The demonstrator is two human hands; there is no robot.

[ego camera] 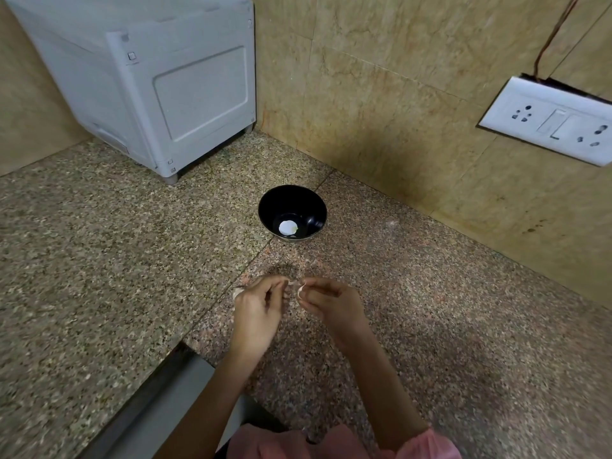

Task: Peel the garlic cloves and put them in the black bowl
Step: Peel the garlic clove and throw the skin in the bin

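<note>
Garlic clove (300, 290) pinched between curled fingers of left hand (258, 309) and right hand (331, 304) above desk (430, 309). Peeled clove (287, 227) seen in black bowl (298, 197).

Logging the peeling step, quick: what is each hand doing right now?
Left hand: fingers curled, pinches the garlic clove by its loose skin.
Right hand: fingers curled, pinches the same garlic clove.

Two hands (256, 309) (331, 303), two garlic cloves (287, 227) (300, 289), one black bowl (311, 202).
</note>
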